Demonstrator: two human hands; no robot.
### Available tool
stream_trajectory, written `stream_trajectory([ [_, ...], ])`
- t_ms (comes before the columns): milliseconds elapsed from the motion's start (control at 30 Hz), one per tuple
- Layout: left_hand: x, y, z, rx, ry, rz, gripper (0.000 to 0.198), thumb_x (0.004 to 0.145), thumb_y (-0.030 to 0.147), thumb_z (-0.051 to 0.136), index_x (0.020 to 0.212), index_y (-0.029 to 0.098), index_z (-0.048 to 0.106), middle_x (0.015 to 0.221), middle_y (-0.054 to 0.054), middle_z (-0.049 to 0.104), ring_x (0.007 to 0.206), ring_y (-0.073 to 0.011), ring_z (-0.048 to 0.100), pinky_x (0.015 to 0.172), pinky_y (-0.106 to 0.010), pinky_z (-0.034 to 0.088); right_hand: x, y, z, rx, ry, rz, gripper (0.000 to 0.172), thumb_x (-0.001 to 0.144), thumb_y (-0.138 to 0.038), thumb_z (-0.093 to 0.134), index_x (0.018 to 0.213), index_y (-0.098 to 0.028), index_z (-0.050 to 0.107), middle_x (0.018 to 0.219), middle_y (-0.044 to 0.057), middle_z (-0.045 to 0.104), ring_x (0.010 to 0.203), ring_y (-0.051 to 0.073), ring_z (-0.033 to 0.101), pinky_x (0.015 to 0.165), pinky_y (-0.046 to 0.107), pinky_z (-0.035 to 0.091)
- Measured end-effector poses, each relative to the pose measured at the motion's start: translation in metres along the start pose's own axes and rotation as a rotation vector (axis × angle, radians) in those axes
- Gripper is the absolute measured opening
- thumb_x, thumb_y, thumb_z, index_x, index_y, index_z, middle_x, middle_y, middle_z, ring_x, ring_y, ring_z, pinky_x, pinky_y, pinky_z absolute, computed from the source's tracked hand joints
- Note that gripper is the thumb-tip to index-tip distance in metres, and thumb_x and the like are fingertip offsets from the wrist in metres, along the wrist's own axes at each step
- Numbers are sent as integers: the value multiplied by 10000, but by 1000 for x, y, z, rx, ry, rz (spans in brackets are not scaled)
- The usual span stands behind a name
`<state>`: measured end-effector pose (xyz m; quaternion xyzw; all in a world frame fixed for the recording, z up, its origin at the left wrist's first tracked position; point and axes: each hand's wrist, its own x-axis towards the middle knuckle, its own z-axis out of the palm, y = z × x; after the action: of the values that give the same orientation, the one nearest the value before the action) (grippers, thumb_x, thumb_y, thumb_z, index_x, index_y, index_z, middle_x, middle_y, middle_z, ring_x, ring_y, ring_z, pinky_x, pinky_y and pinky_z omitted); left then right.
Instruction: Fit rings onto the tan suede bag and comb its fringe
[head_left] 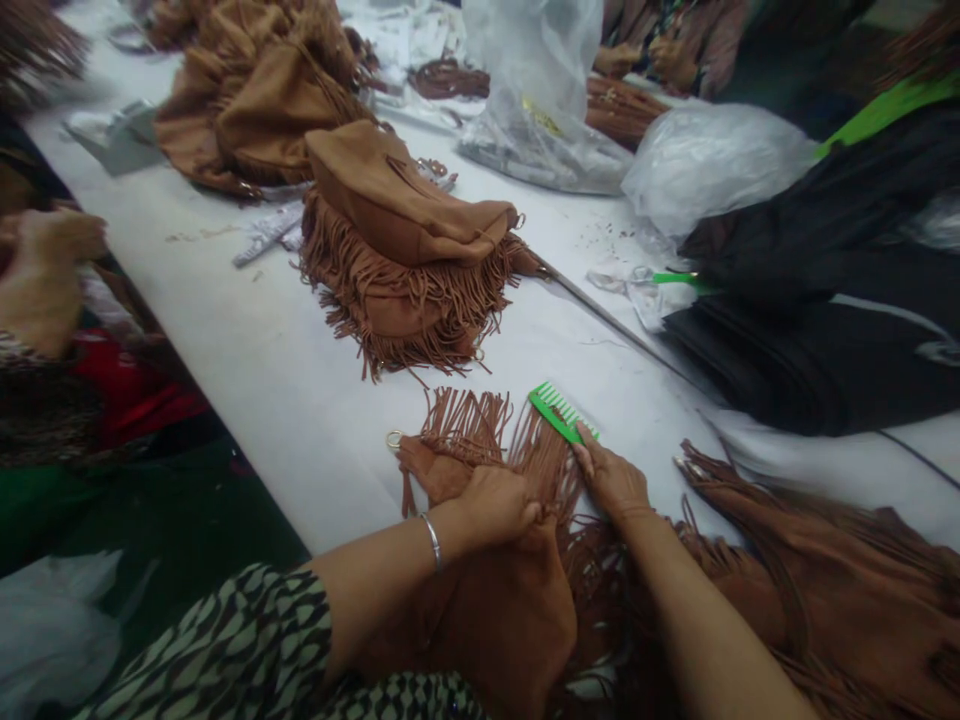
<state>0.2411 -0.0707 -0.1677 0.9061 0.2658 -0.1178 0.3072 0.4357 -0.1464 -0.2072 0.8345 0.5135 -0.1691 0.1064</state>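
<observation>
A brown suede bag (517,600) with long fringe lies at the near edge of the white table, a gold ring at its left corner. My left hand (495,508) is closed on the bag just below the fringe strands. In my right hand (611,478) is a green comb (559,412), gripped by one end. Its teeth point away from me, at the tips of the fringe (547,450). Some fringe strands fan out flat on the table to the left of the comb. Part of the bag is hidden beneath my left forearm.
Another fringed brown bag (412,220) sits ahead, with more brown bags (255,90) behind it. Fringed brown pieces (825,590) lie at right, below stacked black material (810,330). Clear plastic bags (720,160) stand farther back. Other people's hands (45,270) show at left and at the back.
</observation>
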Motion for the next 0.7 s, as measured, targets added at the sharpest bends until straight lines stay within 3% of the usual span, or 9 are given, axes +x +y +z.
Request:
stream_trajectory([
  [67, 14, 3, -2, -29, 34, -57, 202, 805, 347, 517, 786, 162, 596, 771, -91, 647, 745, -254, 635, 691, -377, 502, 10, 6, -3, -27, 8, 6, 523, 966, -475, 192, 1453, -299, 259, 983, 80, 699, 800, 230, 673, 634, 326, 485],
  [200, 54, 5, -6, -304, 381, -206, 263, 760, 256, 586, 990, 150, 516, 992, -116, 594, 899, -224, 592, 786, -349, 497, 8, 14, -7, -88, 74, -23, 503, 970, -442, 242, 1459, -325, 226, 959, 69, 691, 730, 199, 658, 560, 277, 446],
  [233, 64, 4, -6, -449, 402, -248, 320, 725, 217, 620, 1014, 143, 504, 1015, -117, 587, 919, -214, 583, 797, -332, 494, 5, 14, -7, -98, 103, -26, 506, 971, -430, 259, 1464, -324, 207, 951, 66, 689, 706, 190, 652, 536, 264, 428],
  [333, 86, 2, -4, -979, 170, -251, 326, 670, 111, 624, 979, 129, 521, 923, -72, 616, 816, -156, 595, 730, -257, 491, -5, 13, -11, -113, 210, -41, 514, 974, -402, 286, 1470, -305, 194, 922, 60, 680, 646, 166, 632, 478, 241, 365],
  [400, 90, 2, -1, -1194, -4, -165, 184, 744, 144, 555, 927, 130, 538, 780, -25, 612, 670, -111, 573, 646, -222, 472, -9, 10, -15, -118, 255, -66, 499, 978, -394, 282, 1464, -298, 225, 908, 55, 676, 639, 156, 628, 466, 237, 338],
  [467, 88, 4, 4, -1226, -6, -125, 129, 832, 223, 450, 870, 135, 537, 627, 20, 543, 533, -85, 495, 561, -205, 430, -10, 8, -18, -130, 244, -82, 483, 978, -394, 281, 1453, -309, 259, 895, 49, 676, 640, 152, 629, 465, 234, 326],
  [533, 81, 5, 9, -1147, 135, -131, 192, 863, 257, 379, 799, 144, 521, 564, 44, 464, 487, -78, 423, 520, -199, 387, -6, 7, -19, -154, 184, -93, 472, 974, -403, 285, 1441, -329, 284, 909, 49, 679, 647, 160, 634, 472, 234, 330],
  [600, 73, 5, 11, -1036, 288, -116, 207, 855, 262, 380, 735, 149, 505, 580, 40, 445, 529, -85, 420, 541, -203, 380, -1, 11, -19, -186, 110, -111, 466, 969, -418, 291, 1430, -349, 299, 939, 51, 678, 676, 182, 643, 489, 240, 352],
  [700, 58, 2, 13, -907, 351, -26, 254, 857, 287, 372, 692, 152, 511, 618, 17, 474, 617, -113, 463, 618, -229, 408, 8, 36, -27, -211, 54, -115, 484, 957, -449, 307, 1429, -345, 302, 987, 72, 677, 764, 224, 651, 566, 274, 408],
])
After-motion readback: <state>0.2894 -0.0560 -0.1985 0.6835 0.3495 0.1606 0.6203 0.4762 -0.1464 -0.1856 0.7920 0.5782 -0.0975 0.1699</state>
